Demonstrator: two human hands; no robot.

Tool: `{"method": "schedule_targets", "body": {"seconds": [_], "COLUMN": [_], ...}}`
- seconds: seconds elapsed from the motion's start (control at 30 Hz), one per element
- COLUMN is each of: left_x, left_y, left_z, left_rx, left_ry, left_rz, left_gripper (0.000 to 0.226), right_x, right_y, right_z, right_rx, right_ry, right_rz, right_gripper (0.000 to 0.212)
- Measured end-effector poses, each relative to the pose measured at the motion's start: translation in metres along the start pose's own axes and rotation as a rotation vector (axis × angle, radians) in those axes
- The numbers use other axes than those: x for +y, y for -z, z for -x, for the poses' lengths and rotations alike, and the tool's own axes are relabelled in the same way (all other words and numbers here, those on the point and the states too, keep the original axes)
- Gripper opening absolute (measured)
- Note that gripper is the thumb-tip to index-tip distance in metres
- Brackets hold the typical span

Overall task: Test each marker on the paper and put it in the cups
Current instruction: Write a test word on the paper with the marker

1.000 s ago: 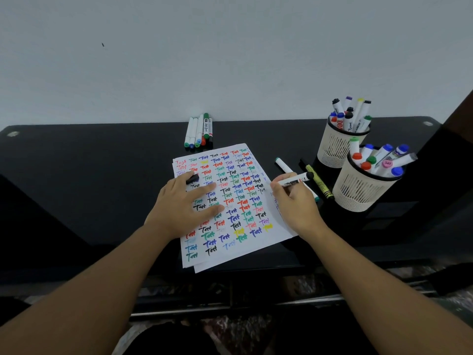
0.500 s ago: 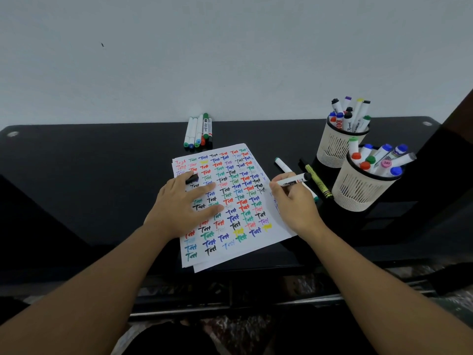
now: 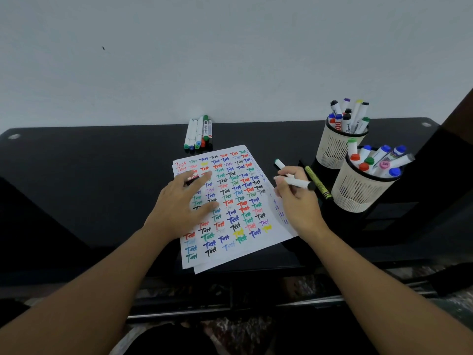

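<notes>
My right hand [image 3: 298,208] grips a white marker with a black end [image 3: 297,183] at the right edge of the paper [image 3: 256,249], its tip pointing left just above the sheet. The paper is covered with rows of coloured "Test" words. Lying flat on the sheet's left part, my left hand [image 3: 179,208] has its fingers spread, with a small black cap [image 3: 192,179] tucked between thumb and index finger. Two white mesh cups stand at the right, a near cup [image 3: 358,193] and a far cup [image 3: 332,149], both holding several markers.
A white marker with a green cap [image 3: 279,163] and a yellow-green marker [image 3: 318,183] lie between the paper and the cups. Several more markers [image 3: 198,133] lie in a bunch by the wall. The black table [image 3: 89,175] ends near my arms.
The marker's black end has dipped a little in my right hand. My left fingers have shifted slightly on the paper. Both hands stay in place.
</notes>
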State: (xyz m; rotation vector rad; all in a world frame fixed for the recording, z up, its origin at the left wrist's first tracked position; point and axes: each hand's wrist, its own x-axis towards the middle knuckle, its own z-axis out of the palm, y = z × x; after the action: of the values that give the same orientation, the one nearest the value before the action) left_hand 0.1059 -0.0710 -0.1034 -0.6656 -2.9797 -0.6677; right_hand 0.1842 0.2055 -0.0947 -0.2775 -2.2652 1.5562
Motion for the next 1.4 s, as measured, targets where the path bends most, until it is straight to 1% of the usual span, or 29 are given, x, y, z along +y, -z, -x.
{"method": "schedule_targets", "body": {"seconds": [0.07, 0.13, 0.17, 0.2, 0.27, 0.3, 0.33, 0.43, 0.5, 0.53, 0.57, 0.6, 0.67, 0.7, 0.73, 0.77, 0.83, 0.87, 0.93, 0.97, 1.03, 1.2, 1.4], "left_x": [0.000, 0.000, -0.001, -0.002, -0.002, -0.001, 0.001, 0.006, 0.006, 0.006, 0.005, 0.006, 0.008, 0.010, 0.012, 0.013, 0.016, 0.017, 0.019, 0.020, 0.020, 0.019, 0.021], "left_y": [0.000, 0.001, 0.002, 0.005, 0.008, 0.009, 0.008, -0.002, -0.007, -0.009, -0.010, -0.010, -0.010, -0.010, -0.010, -0.010, -0.009, -0.009, -0.009, -0.010, -0.010, -0.010, -0.012], "left_z": [0.001, 0.000, -0.002, -0.006, -0.014, -0.018, -0.021, -0.026, -0.024, -0.021, -0.019, -0.016, -0.013, -0.012, -0.011, -0.010, -0.008, -0.007, -0.005, -0.005, -0.004, -0.004, -0.002], "left_rx": [0.036, 0.080, 0.103, 0.114, 0.098, 0.085, 0.081, 0.142, 0.205, 0.233, 0.257, 0.279, 0.321, 0.335, 0.341, 0.343, 0.339, 0.337, 0.334, 0.334, 0.334, 0.313, 0.299], "left_ry": [0.031, 0.103, 0.153, 0.208, 0.297, 0.323, 0.339, 0.331, 0.276, 0.250, 0.230, 0.211, 0.162, 0.139, 0.123, 0.112, 0.094, 0.087, 0.066, 0.052, 0.019, -0.026, -0.107], "left_rz": [0.113, 0.233, 0.276, 0.301, 0.307, 0.304, 0.296, 0.240, 0.235, 0.245, 0.254, 0.261, 0.271, 0.276, 0.277, 0.274, 0.266, 0.265, 0.255, 0.238, 0.196, 0.174, 0.136], "left_gripper": [0.085, 0.086, 0.085, 0.081, 0.067, 0.058, 0.049, 0.030, 0.023, 0.021, 0.021, 0.021, 0.023, 0.024, 0.025, 0.026, 0.024, 0.023, 0.022, 0.023, 0.025, 0.027, 0.024], "right_x": [0.001, 0.003, 0.004, 0.005, 0.006, 0.006, 0.006, 0.005, 0.004, 0.003, 0.002, 0.000, -0.005, -0.009, -0.014, -0.019, -0.028, -0.034, -0.039, -0.041, -0.041, -0.033, -0.028], "right_y": [0.000, 0.000, 0.000, -0.001, -0.002, -0.002, -0.002, -0.001, -0.001, -0.001, -0.002, -0.002, 0.000, 0.001, 0.002, 0.001, 0.000, -0.002, -0.007, -0.010, -0.013, -0.016, -0.022], "right_z": [0.002, 0.002, 0.002, 0.002, 0.000, -0.002, -0.003, -0.001, 0.000, 0.000, -0.002, -0.003, -0.009, -0.013, -0.017, -0.023, -0.032, -0.034, -0.037, -0.038, -0.040, -0.043, -0.042], "right_rx": [-0.021, -0.069, -0.107, -0.157, -0.250, -0.281, -0.291, -0.253, -0.200, -0.178, -0.159, -0.145, -0.129, -0.127, -0.134, -0.152, -0.251, -0.321, -0.415, -0.431, -0.431, -0.455, -0.499], "right_ry": [0.003, 0.019, 0.038, 0.053, 0.032, 0.005, -0.022, -0.054, -0.026, -0.011, 0.001, 0.002, -0.032, -0.043, -0.038, -0.007, 0.134, 0.218, 0.361, 0.398, 0.422, 0.376, 0.370], "right_rz": [-0.063, -0.019, 0.028, 0.080, 0.120, 0.089, 0.031, -0.166, -0.156, -0.135, -0.132, -0.146, -0.183, -0.154, -0.083, 0.025, 0.342, 0.527, 0.811, 0.877, 0.903, 0.867, 0.801], "right_gripper": [0.013, 0.016, 0.022, 0.035, 0.062, 0.069, 0.068, 0.048, 0.033, 0.030, 0.031, 0.036, 0.054, 0.059, 0.057, 0.048, 0.028, 0.025, 0.029, 0.032, 0.035, 0.035, 0.035]}}
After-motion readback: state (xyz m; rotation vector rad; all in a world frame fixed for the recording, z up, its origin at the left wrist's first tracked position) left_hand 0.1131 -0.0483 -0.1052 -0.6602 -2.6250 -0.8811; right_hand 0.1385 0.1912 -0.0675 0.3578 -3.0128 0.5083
